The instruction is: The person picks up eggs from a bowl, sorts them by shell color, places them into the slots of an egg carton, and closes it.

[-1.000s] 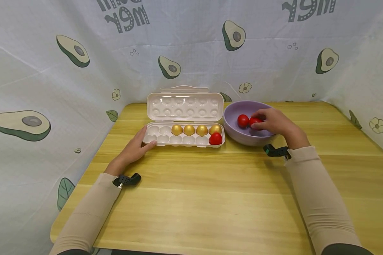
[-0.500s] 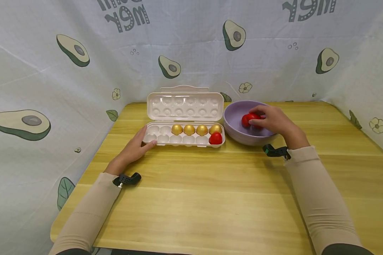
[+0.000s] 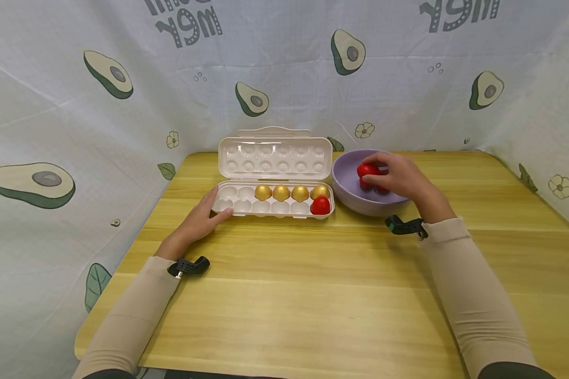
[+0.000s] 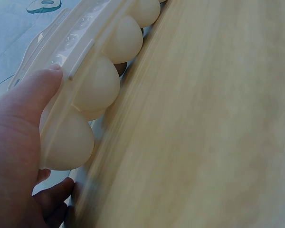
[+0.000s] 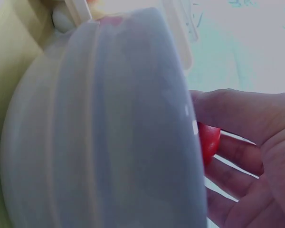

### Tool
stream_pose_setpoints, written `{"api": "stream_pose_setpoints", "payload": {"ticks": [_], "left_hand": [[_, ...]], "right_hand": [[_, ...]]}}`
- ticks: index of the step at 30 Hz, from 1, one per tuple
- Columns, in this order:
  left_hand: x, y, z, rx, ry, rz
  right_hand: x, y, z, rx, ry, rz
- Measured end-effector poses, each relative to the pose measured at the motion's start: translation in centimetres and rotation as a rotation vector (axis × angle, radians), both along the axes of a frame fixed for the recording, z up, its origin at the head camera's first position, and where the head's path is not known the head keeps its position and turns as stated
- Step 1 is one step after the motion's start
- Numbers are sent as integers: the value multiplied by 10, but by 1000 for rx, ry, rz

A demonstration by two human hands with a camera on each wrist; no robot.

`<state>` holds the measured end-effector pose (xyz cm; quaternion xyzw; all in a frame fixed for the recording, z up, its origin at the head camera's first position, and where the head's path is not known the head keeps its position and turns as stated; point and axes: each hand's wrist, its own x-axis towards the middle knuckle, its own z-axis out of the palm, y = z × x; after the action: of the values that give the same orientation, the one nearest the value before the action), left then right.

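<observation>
My left hand [image 3: 198, 220] grips the left end of a white plastic egg carton [image 3: 242, 212], thumb on its front rim in the left wrist view. The carton's lid [image 3: 275, 158] stands raised behind it. Several gold eggs [image 3: 281, 193] sit in the back row, and one red egg [image 3: 320, 206] sits in the front row's right-end cup. Over the purple bowl [image 3: 370, 208], my right hand [image 3: 403, 173] pinches a red egg [image 3: 367, 169] between thumb and fingers. More red eggs [image 3: 383, 188] show below it in the bowl, partly hidden by the hand.
The wooden table [image 3: 284, 295] stretches in front of the carton and bowl. The bowl stands right beside the carton's right end. A white curtain [image 3: 294, 68] printed with avocados hangs along the table's back and sides.
My right hand has picked up a red egg in the bowl and moved it up and to the left, above the other red eggs. The left hand has not moved on the carton.
</observation>
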<state>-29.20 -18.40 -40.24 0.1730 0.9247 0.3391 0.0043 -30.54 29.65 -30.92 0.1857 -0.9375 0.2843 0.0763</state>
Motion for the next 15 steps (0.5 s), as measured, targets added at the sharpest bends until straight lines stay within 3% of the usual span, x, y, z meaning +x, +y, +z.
{"api": "stream_pose_setpoints", "payload": {"ticks": [15], "left_hand": [[0,0,0,-6,-1,1]], "right_hand": [[2,-17,3,-41,5,15]]}}
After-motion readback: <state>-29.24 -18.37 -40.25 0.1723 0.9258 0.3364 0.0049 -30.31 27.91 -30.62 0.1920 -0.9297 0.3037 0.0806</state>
